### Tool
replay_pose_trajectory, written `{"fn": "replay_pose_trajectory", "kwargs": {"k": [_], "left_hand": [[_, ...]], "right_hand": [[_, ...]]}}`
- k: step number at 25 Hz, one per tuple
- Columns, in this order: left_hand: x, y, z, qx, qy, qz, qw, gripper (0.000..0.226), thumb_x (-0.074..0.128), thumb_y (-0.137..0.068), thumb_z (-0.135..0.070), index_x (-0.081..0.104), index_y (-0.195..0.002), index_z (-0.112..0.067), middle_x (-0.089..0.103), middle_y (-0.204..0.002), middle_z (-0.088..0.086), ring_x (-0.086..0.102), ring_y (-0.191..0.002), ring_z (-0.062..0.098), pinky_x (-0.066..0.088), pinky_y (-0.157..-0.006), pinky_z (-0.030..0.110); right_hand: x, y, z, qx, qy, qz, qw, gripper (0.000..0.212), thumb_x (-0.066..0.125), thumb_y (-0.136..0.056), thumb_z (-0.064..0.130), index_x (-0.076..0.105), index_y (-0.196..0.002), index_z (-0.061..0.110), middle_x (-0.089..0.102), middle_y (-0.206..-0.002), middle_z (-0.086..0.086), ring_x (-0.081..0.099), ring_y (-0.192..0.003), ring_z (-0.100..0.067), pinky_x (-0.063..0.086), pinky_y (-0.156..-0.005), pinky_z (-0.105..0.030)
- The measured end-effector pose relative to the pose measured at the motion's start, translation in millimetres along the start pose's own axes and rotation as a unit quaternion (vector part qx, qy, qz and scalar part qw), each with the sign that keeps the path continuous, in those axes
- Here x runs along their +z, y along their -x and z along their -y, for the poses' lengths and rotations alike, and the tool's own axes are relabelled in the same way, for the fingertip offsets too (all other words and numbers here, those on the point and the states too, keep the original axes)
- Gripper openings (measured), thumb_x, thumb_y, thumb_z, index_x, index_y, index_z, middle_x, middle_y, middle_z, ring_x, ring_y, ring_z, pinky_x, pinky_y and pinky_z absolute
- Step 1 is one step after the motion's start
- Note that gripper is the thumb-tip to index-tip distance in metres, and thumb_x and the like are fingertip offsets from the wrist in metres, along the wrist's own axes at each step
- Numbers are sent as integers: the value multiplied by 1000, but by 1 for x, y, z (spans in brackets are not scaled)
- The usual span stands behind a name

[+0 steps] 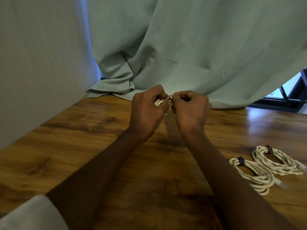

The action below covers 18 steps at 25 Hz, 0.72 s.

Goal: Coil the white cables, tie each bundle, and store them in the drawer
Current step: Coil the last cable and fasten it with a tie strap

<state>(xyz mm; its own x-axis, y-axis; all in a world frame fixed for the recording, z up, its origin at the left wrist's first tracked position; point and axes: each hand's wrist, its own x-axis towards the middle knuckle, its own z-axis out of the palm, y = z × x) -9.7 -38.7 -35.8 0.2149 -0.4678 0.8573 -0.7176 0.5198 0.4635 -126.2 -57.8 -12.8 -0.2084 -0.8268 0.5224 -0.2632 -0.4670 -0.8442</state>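
Forearms reach up from six o'clock across the wooden table (69, 130), and they meet at the centre of the view, where the work is. Between the two fists sits a white cable bundle (159, 102), raised off the table top; only a few pale strands show, since the fingers hide most of it. The left hand (147, 108) curls round the coil and holds it. The right hand (191, 107), fingers curled tight, appears to pinch a small dark tie (169, 97) at the bundle's edge, though the grip itself is too small to read surely. So the step in hand looks like tying the third bundle. Next the tie likely needs drawing snug and fastening while the left hand keeps the loops from springing apart. At four o'clock, well apart from the hands, lie two coiled cables: the nearer coil (254, 175) and the farther coil (279, 161), touching each other, each already cinched with a dark band. Storing remains; no drawer is in view. Beyond, at twelve o'clock, a pale green curtain (182, 47) drapes onto the table's far edge
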Motion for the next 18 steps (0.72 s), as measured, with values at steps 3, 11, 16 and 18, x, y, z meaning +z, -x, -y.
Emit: {"fn": "replay_pose_trajectory", "kwargs": {"k": [3, 11, 16, 18], "left_hand": [[-1, -1, 2, 7, 5, 11, 1000, 8, 78, -83, -9, 71, -84, -12, 71, -76, -6, 68, -70, 11, 54, -62, 40], [-2, -2, 3, 17, 10, 25, 999, 7, 77, -85, -12, 71, -87, -13, 73, -79, -5, 70, -73, 14, 55, -63, 44], [-2, -3, 3, 34, 2, 39, 999, 6, 76, -86, -10, 71, -86, -11, 72, -78, -3, 69, -72, 15, 54, -63, 44], [-3, -3, 2, 39, -3, 40, 998, 7, 77, -86, -9, 70, -86, -11, 72, -78, -3, 68, -71, 16, 53, -63, 44]], "right_hand": [[-7, -3, 2, -55, 61, 32, 996, 9, 74, -87, 20, 82, -87, 22, 74, -74, 8, 69, -72, -10, 57, -75, -29], [-12, -7, 2, -118, 95, 56, 987, 16, 67, -88, 16, 74, -77, 25, 70, -69, 7, 66, -70, -12, 50, -68, -29], [-15, -9, 1, -144, 128, 70, 979, 13, 66, -94, 18, 77, -88, 19, 68, -74, 6, 65, -73, -14, 52, -72, -32], [-16, -11, 1, -160, 136, 82, 974, 14, 65, -97, 19, 78, -92, 18, 72, -83, 3, 66, -78, -15, 55, -76, -35]]}}
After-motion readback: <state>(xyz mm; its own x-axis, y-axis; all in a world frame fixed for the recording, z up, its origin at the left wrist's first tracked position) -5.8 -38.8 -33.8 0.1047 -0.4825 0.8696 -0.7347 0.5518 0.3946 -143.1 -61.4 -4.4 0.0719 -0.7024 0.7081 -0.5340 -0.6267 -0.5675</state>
